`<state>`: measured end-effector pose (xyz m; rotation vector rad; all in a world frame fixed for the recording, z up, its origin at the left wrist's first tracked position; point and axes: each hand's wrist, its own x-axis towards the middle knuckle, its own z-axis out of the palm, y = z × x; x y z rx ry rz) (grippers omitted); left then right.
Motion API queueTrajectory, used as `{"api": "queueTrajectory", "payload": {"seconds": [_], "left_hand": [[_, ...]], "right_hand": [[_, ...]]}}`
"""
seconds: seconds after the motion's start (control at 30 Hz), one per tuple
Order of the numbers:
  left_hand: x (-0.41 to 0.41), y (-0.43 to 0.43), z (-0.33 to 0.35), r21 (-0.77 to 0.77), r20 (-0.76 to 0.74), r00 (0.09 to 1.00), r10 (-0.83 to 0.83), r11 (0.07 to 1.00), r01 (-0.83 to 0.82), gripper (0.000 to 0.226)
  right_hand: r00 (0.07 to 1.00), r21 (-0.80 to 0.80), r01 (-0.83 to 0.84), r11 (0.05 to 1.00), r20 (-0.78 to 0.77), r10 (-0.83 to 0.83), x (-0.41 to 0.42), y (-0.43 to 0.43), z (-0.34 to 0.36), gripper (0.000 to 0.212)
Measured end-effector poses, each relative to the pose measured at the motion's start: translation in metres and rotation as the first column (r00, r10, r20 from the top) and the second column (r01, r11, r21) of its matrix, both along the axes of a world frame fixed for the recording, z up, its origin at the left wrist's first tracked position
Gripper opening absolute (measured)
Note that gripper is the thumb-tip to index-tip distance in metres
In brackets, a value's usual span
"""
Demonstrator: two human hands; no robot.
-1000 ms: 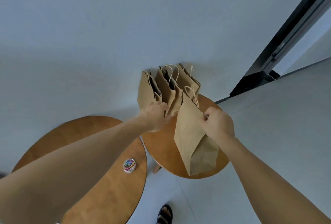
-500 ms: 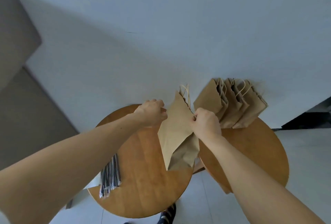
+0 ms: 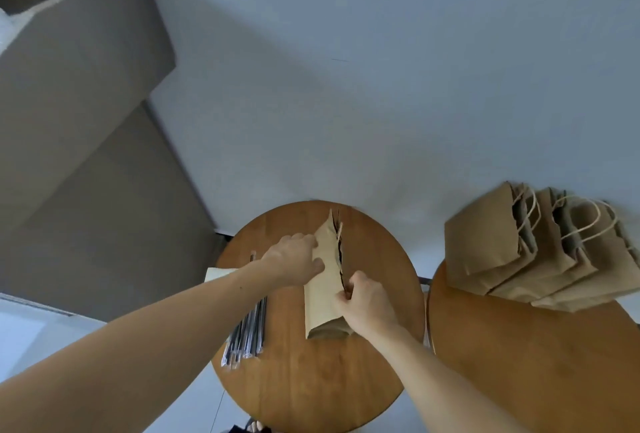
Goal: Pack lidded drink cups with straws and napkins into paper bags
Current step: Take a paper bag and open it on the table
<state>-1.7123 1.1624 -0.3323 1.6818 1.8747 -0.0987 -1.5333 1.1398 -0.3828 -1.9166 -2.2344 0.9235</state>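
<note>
A brown paper bag (image 3: 320, 290) is held over the left round wooden table (image 3: 311, 380), its mouth a narrow dark slit. My left hand (image 3: 294, 259) grips the bag's left side near the top. My right hand (image 3: 363, 304) pinches the right edge of the mouth. A bundle of wrapped dark straws (image 3: 247, 332) lies on the table to the left of the bag. A pale napkin stack (image 3: 216, 275) shows partly under my left forearm. No drink cups are visible.
Several more brown paper bags (image 3: 540, 252) with twine handles stand together on a second round table (image 3: 519, 363) at the right. A grey sofa (image 3: 79, 127) fills the left side. A pale wall stands behind both tables. A sandalled foot (image 3: 254, 427) shows at the bottom edge.
The bag has been carried left from the right table to over the left table. Both hands hold its mouth, which has parted slightly. The view has swung left.
</note>
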Motion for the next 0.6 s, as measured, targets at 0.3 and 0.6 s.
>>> {"api": "queueTrajectory", "payload": {"seconds": [0.3,0.6], "left_hand": [[-0.002,-0.02,-0.034,-0.104,0.012,0.998,0.066,0.993,-0.064,0.071],[0.021,-0.011,-0.042,-0.112,0.07,0.997,0.04,0.993,-0.032,0.078]], "right_hand": [[0.994,-0.047,-0.086,0.995,-0.076,0.082,0.007,0.029,-0.016,0.052],[0.93,-0.169,0.01,0.986,-0.36,-0.071,0.02,0.038,-0.032,0.022]]}}
